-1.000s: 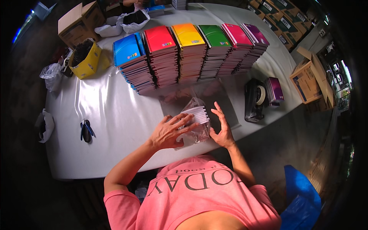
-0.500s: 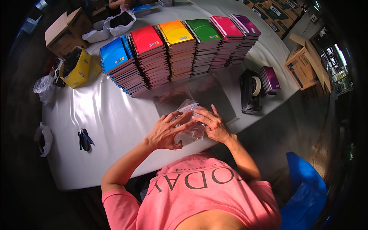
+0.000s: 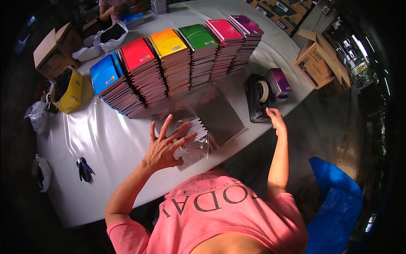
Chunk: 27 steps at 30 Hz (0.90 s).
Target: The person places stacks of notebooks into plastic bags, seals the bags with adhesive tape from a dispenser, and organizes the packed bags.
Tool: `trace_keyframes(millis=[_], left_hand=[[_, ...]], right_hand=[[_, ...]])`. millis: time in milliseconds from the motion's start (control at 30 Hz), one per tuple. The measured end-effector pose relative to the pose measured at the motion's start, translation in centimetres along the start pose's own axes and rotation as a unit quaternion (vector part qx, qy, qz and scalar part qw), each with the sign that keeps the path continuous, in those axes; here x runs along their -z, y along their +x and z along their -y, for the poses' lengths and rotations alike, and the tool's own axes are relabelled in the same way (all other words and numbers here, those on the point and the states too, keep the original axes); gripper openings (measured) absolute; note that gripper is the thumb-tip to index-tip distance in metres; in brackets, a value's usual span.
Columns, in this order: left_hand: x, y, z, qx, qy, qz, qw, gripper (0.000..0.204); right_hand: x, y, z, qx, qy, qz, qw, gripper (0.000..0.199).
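My left hand (image 3: 165, 146) lies spread on a small stack of spiral notebooks wrapped in clear plastic (image 3: 195, 139) near the table's front edge, pressing it down. My right hand (image 3: 274, 116) stretches out to the right and touches the base of a black tape dispenser (image 3: 256, 98), which carries a roll of clear tape. A sheet of clear wrapping film (image 3: 215, 108) is spread on the white table (image 3: 105, 144) behind the wrapped stack.
Six tall stacks of spiral notebooks, blue (image 3: 105, 76), red (image 3: 139, 55), yellow (image 3: 169, 42), green (image 3: 198, 36), pink (image 3: 223, 28) and purple (image 3: 245, 23), line the back. Purple notebooks (image 3: 280, 81) sit beside the dispenser. Scissors (image 3: 83, 168) lie left. Cardboard boxes (image 3: 321, 59) stand right.
My right hand has left the wrapped stack and reached right to the tape dispenser. My left hand stays flat on the stack.
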<state>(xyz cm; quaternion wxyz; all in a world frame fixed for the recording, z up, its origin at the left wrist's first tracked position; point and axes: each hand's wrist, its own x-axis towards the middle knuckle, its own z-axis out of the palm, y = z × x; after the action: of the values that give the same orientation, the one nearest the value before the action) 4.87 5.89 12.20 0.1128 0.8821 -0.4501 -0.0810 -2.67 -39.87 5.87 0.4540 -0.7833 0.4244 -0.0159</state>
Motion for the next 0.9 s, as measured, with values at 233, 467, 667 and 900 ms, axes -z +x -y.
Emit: trace_keyframes(millis=[233, 467, 667, 900], left_hand=[[0.3, -0.2, 0.2, -0.012, 0.069, 0.023, 0.997, 0.108], [0.4, 0.0, 0.3, -0.02, 0.081, 0.035, 0.996, 0.108], [0.3, -0.4, 0.5, -0.011, 0.068, 0.046, 0.997, 0.108], [0.4, -0.4, 0.7, -0.016, 0.066, 0.042, 0.997, 0.111]], right_hand=[[-0.7, 0.1, 1.1, -0.061, 0.08, -0.001, 0.995, 0.044], [-0.3, -0.1, -1.0, -0.018, 0.344, 0.163, 0.924, 0.021], [-1.4, -2.4, -4.3, 0.009, 0.268, 0.106, 0.958, 0.025], [-2.5, -7.2, 4.5, 0.173, 0.081, -0.042, 0.981, 0.017]])
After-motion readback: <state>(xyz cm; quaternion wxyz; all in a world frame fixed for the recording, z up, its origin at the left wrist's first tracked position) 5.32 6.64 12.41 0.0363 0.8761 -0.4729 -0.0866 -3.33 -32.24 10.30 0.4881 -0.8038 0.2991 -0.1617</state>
